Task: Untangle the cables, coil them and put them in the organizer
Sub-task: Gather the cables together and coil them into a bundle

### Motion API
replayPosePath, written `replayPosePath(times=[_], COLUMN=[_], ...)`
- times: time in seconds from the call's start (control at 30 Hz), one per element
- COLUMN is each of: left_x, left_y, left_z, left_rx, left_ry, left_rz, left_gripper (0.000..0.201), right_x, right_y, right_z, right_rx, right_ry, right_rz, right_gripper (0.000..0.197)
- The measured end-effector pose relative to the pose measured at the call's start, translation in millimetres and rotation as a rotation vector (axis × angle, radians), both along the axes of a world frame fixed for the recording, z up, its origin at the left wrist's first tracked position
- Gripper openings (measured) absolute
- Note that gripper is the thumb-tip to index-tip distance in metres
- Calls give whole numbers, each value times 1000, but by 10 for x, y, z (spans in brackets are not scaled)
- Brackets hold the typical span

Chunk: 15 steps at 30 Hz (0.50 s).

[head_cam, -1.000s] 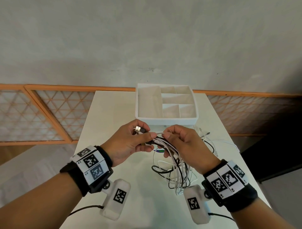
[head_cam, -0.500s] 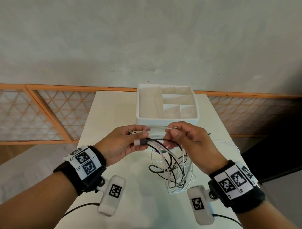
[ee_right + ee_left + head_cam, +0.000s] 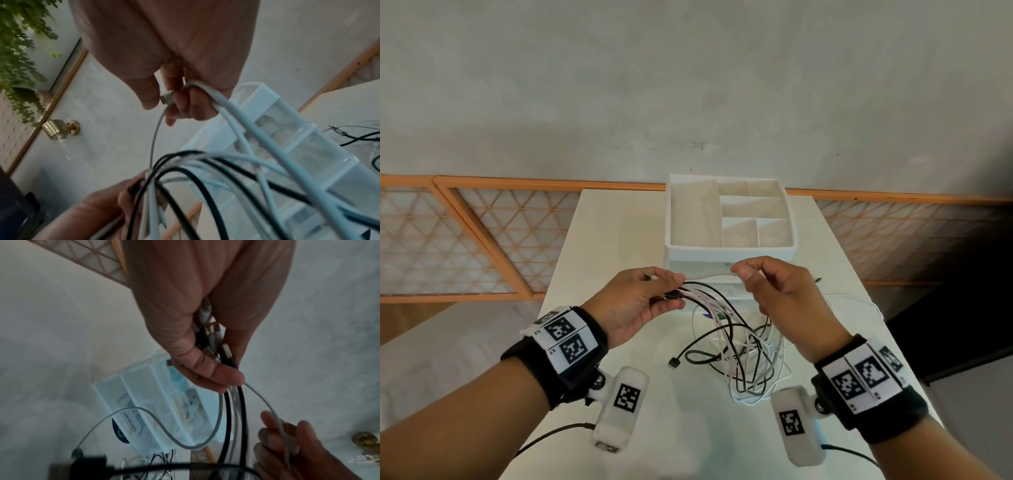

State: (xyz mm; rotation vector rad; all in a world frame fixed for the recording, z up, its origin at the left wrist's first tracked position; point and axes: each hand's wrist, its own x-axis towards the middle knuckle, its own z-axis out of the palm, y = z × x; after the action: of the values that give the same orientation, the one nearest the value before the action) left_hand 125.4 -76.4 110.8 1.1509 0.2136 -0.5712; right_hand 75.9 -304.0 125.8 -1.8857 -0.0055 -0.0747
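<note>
Head view: over the white table point(image 3: 619, 222), your left hand point(image 3: 633, 301) clamps a bunch of black and white cables point(image 3: 739, 349) at their plug ends, its grip closed around them. Your right hand point(image 3: 777, 294) pinches one white cable point(image 3: 709, 277) between thumb and forefinger, stretched between your two hands. The remaining loops hang down to the table between your wrists. The white organizer point(image 3: 729, 251) stands just beyond your hands, at the far side.

Left wrist view: your left hand point(image 3: 205, 321) curls around several plugs and cords point(image 3: 230, 402); the single white cable point(image 3: 265, 402) runs down to your right hand point(image 3: 298, 451).

Right wrist view: your right hand point(image 3: 176, 65) holds the white cable's plug point(image 3: 167, 98) between thumb and fingers, other white cords looped over its fingers. Your left hand point(image 3: 107, 209) grips the bundle point(image 3: 205, 170) below.
</note>
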Motion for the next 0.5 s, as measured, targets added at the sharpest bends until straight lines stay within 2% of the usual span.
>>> replayPosePath(times=[0.1,0.23,0.27,0.37,0.43,0.5], left_x=[1,-63,-81,-114,-113,-122], left_y=[38,-33,-79,-236,-309,-345], left_z=[4,31,41,98,123,143], left_rx=[82,294,359,479,484,476], left_ry=[-66,-253,-308,-434,-469,-479], left_rz=[-16,-149,-175,-185,-142,-95], left_gripper=[11,16,17,17,22,23], right_x=[67,224,248,257,234,216], right_y=[-113,-105,-39,272,454,550], right_z=[38,188,245,309,205,44], right_rx=[-98,-121,-159,-458,-540,-539], right_ry=[16,-125,-184,-267,-183,-107], right_rz=[-49,-206,-181,-6,101,157], right_gripper=[22,23,24,32,27,22])
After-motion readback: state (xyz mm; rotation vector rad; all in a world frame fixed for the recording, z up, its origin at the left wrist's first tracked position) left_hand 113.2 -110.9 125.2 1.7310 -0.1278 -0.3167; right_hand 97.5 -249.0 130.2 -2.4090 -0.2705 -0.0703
